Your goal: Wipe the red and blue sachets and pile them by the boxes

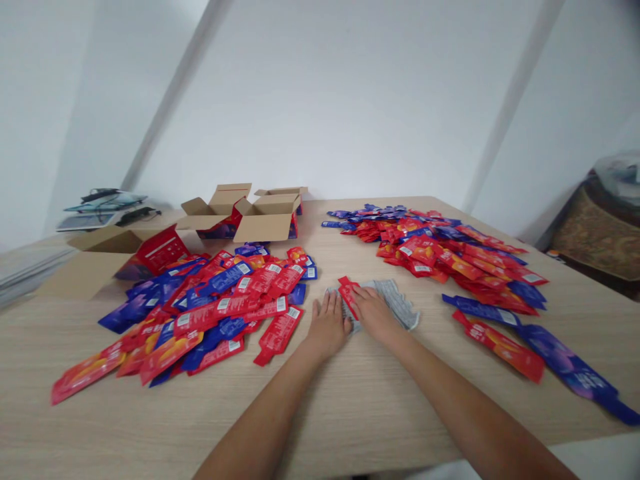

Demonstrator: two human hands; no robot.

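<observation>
A grey cloth (400, 303) lies crumpled on the table in front of me. On it rests a red pouch (347, 288), partly covered by my right hand (373, 310), whose fingers lie flat across it. My left hand (327, 327) is spread flat at the cloth's left edge, beside the pouch and holding nothing. Left of my hands is a heap of red and blue pouches (220, 300), with one red pouch (280, 335) at its near right side. Another heap of similar pouches (445, 250) spreads out to the right.
Open cardboard boxes (265, 228) stand behind the left heap, and another open box (95, 257) is farther left. Tablet-like items and cables (105, 208) sit at the far left. Blue pouches (570, 367) and a red pouch (505, 347) lie at the near right.
</observation>
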